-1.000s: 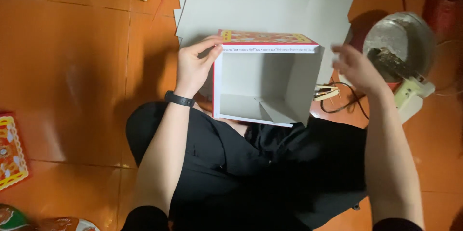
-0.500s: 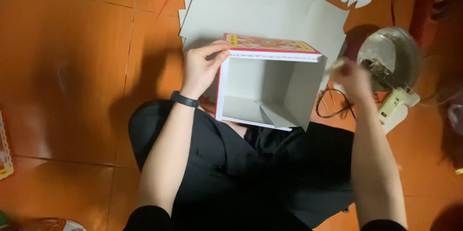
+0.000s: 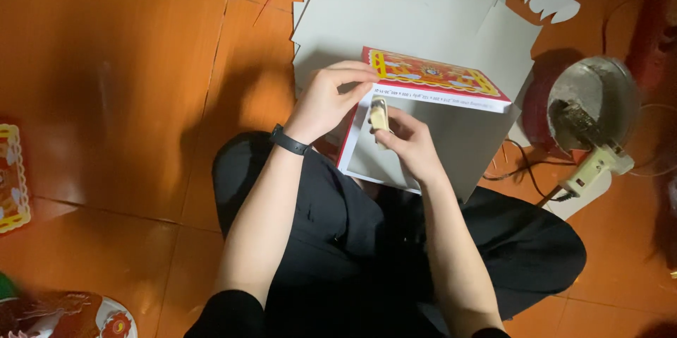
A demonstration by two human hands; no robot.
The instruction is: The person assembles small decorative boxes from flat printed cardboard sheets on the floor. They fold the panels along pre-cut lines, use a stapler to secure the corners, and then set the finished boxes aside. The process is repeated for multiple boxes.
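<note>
An open grey cardboard box [image 3: 451, 147] with a red and yellow printed top panel [image 3: 430, 73] rests on my lap, its opening toward me. My left hand [image 3: 328, 98], with a black band on the wrist, grips the box's upper left corner. Inside the opening, my right hand [image 3: 409, 144] holds a small pale brush-like tool [image 3: 379, 113] against the box's left inner wall.
Grey cardboard sheets [image 3: 395, 6] lie on the orange tiled floor beyond the box. A round metal pot [image 3: 589, 101] and a white glue gun [image 3: 596, 169] with a cable sit at the right. Red and yellow printed pieces [image 3: 14, 179] lie at the left edge.
My right hand has come back from the pot at the right into the box, now holding the small tool. The left hand keeps its grip on the box corner.
</note>
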